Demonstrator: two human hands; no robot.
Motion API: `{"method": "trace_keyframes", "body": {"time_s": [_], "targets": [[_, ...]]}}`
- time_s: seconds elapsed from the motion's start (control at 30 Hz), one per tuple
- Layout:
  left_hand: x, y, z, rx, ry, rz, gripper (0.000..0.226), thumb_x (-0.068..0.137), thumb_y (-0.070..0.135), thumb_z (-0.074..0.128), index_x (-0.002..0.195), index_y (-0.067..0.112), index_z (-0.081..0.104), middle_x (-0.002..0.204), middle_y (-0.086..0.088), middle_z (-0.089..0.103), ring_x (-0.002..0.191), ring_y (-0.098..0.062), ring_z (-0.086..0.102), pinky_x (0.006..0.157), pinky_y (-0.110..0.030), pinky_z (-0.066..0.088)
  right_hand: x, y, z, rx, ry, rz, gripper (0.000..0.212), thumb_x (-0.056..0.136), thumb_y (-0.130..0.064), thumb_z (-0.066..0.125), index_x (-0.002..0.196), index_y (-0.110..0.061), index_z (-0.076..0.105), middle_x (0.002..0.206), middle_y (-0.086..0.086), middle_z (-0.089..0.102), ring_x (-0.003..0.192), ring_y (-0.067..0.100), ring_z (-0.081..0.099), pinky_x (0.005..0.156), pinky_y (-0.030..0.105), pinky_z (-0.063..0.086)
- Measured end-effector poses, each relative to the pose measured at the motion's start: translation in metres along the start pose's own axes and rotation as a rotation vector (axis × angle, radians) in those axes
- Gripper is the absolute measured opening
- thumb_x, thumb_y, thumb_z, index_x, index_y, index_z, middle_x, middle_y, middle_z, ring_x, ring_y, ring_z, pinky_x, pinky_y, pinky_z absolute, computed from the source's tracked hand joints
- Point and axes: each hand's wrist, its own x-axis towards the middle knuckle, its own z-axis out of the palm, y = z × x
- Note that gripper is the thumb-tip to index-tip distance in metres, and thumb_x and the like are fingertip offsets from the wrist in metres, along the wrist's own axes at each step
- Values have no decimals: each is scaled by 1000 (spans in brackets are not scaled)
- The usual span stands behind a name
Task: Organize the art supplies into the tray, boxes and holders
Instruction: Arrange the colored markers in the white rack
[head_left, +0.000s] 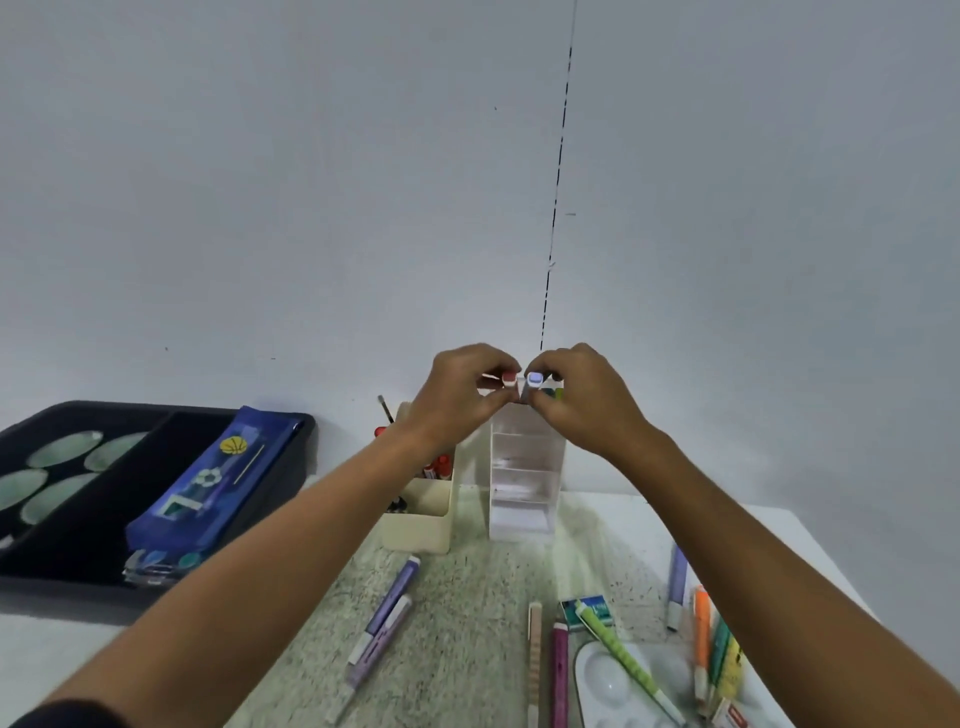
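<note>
Two small markers are held up above the white tiered holder (525, 470): the left hand (460, 392) pinches a red-capped marker (510, 379), the right hand (582, 397) pinches a blue-capped marker (534, 384). Both look light, rigid and smooth, so they are probably best gripped mid-barrel, since a cap might pull off.

Single head-worn wide-angle view, looking forward and slightly down from behind both forearms. The left hand (465, 387) and right hand (582, 397) meet at frame centre, near the lens. Below them lies the speckled tabletop (467, 613); above and behind them the bare wall (311, 182) fills the upper half. A black tray (291, 431) sits left of the hands.
</note>
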Motion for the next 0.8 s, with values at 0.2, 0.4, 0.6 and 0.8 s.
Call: {"method": "trace_keyframes", "body": {"time_s": [0.2, 0.4, 0.6, 0.8], "targets": [[0, -2, 7, 50, -56, -104, 16, 78, 17, 81, 92, 9, 77, 89, -1, 75, 83, -14, 68, 79, -30, 52, 6, 5, 10, -212, -94, 66, 27, 94, -37, 55, 93, -16, 72, 87, 1, 64, 97, 25, 46, 75, 35, 35], [2, -2, 6, 7, -107, -252, 18, 77, 22, 82, 93, 15, 79, 91, 5, 76, 88, -7, 67, 83, -24, 49, 8, 12, 12, -82, -130, 149, 22, 87, -33, 64, 100, -17, 73, 95, 3, 68, 98, 24, 55, 79, 39, 48], [-5, -2, 9, 44, -138, -278, 27, 81, 16, 77, 108, 13, 74, 103, 12, 66, 95, 3, 53, 75, 7, 29, -4, 26, 7, 153, -153, 255, 72, 76, -14, 76, 140, -18, 45, 134, 3, 50, 117, 20, 51, 88, 28, 43], [-8, -9, 17, 39, -93, -218, 18, 82, 19, 77, 99, 18, 78, 100, 6, 75, 93, -2, 64, 86, -16, 45, -20, 42, 13, 274, -78, 289, 40, 82, -11, 72, 120, -19, 62, 125, 0, 60, 109, 19, 59, 92, 34, 50]]}}
